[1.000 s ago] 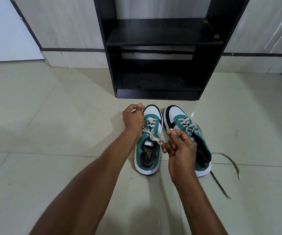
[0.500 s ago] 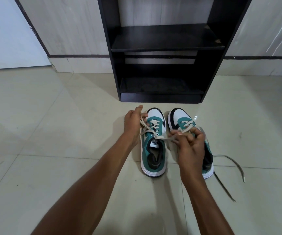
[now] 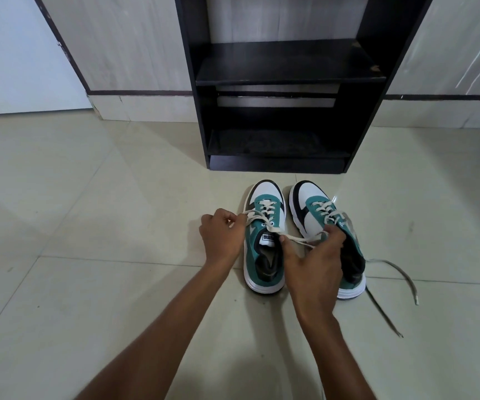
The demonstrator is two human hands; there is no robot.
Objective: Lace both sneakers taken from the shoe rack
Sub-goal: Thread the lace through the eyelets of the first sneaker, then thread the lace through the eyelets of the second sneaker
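1. Teal, white and black, the two sneakers stood side by side on the tiled floor [image 3: 88, 284], toes pointing at the black shoe rack [image 3: 279, 82] just beyond them.
2. The left hand [image 3: 221, 241], beside the left sneaker [image 3: 263, 241], was closed in a pinch on one end of that shoe's cream lace [image 3: 264, 223]; the right hand [image 3: 314, 267], lying over the right sneaker [image 3: 328, 226], was closed on the other end, drawn taut across the tongue.
3. Judging by the crossings, the left sneaker's lacing had reached the upper eyelets and the step in hand was pulling the ends snug; whether the topmost eyelets were threaded could not be told.
4. The next move probably called for even tension on both ends, then crossing or threading them without letting the lower rows go slack.
5. The right sneaker looked laced only over its front rows, and its loose lace end [image 3: 400, 272] trailed on the floor to its right, so that shoe seemed unfinished.
6. Open floor lay to the left of the sneakers and towards the person; the rack's base stood close ahead of the toes, limiting forward reach, and the trailing lace could catch under a hand or the shoe.
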